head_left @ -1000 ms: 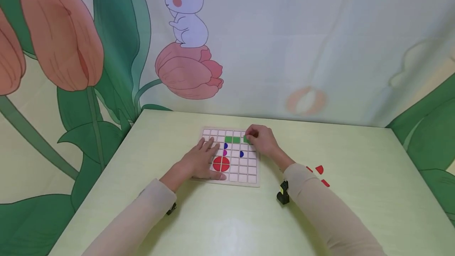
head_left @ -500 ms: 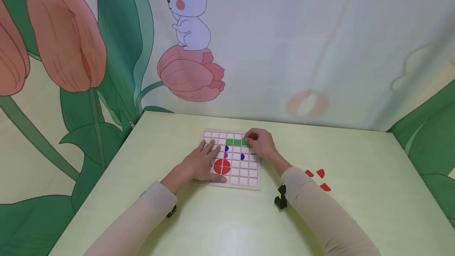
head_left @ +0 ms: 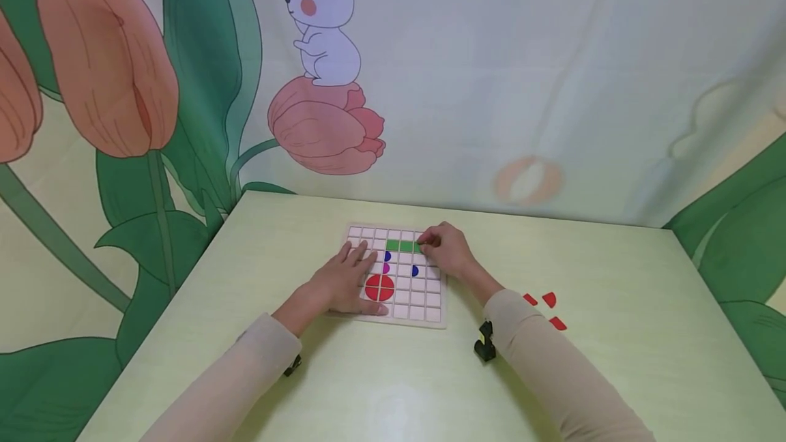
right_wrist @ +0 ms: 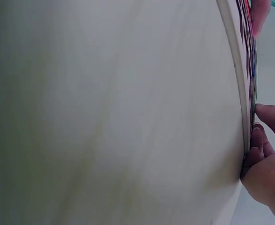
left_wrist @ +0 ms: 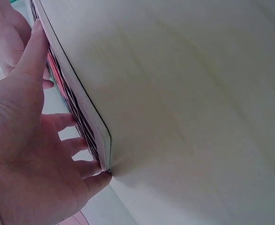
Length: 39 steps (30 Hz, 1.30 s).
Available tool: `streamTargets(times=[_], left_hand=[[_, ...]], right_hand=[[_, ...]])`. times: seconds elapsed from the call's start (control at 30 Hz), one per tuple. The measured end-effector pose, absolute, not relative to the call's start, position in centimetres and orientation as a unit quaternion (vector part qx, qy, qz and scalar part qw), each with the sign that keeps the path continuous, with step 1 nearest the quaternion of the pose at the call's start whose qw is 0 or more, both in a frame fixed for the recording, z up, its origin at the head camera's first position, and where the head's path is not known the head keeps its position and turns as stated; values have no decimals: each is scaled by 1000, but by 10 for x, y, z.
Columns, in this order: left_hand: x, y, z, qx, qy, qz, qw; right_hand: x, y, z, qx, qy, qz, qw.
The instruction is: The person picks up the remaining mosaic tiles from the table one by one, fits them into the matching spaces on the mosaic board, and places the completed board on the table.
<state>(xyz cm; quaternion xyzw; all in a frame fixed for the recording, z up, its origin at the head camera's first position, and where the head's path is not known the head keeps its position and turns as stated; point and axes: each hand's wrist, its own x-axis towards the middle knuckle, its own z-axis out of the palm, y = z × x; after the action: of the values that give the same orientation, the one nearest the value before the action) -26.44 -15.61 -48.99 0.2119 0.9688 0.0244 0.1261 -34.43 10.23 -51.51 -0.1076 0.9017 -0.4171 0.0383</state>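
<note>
A pale gridded board (head_left: 433,314) lies on the table. My left hand (head_left: 344,285) rests on its left side with fingers spread; in the left wrist view, the thumb and fingertips of that hand (left_wrist: 34,154) touch the board's edge area. At the board's upper right, my right hand (head_left: 453,252) has curled fingers and holds a green tile (head_left: 417,247) at the end of a green row (head_left: 399,245). The fingers partly cover that tile. Also on the board are a red circle of quarter pieces (head_left: 379,288), a magenta half-disc (head_left: 385,269), and blue half-discs (head_left: 415,271).
Three loose red pieces (head_left: 549,299) lie on the table (head_left: 626,333) beside the right forearm. A patterned curtain (head_left: 454,87) with tulips and a rabbit hangs behind the table's far edge. A small black device (head_left: 485,343) is on the right wrist.
My right hand has brought the green tile left and down against the other green tiles. A gap between them has closed. The left hand stays on the board.
</note>
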Motion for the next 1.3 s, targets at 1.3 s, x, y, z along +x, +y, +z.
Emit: streamTargets(times=[1.3], left_hand=[[-262, -155, -485, 206, 966, 46, 149]], right_hand=[[-317, 156, -459, -231, 887, -393, 74]])
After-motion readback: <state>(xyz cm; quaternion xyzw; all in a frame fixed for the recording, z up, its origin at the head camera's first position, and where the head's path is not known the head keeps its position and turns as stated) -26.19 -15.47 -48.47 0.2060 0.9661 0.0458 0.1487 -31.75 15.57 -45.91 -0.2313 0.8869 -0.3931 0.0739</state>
